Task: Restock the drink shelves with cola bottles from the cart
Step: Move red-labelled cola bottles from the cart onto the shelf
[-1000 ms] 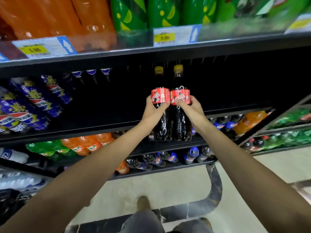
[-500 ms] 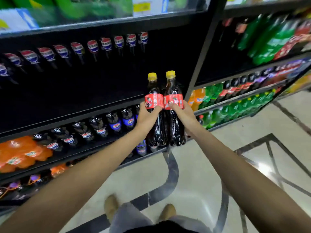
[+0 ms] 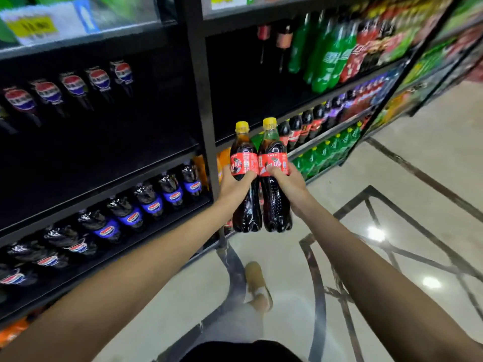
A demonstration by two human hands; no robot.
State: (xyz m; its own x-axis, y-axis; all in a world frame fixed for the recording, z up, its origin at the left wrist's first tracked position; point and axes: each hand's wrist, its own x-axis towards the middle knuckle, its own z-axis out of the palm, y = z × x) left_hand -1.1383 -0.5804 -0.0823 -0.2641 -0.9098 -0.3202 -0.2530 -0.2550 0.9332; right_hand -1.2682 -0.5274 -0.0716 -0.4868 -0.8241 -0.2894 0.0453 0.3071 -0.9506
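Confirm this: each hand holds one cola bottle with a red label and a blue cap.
Not quite. The head view shows the caps are yellow, not blue. The rest stands: the left hand and the right hand each hold one red-labelled cola bottle.

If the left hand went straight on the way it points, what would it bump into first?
Probably the orange soda bottles on the shelf just behind the left hand, beside the black shelf post. Depth is unclear, so the cola bottle it grips might touch them first.
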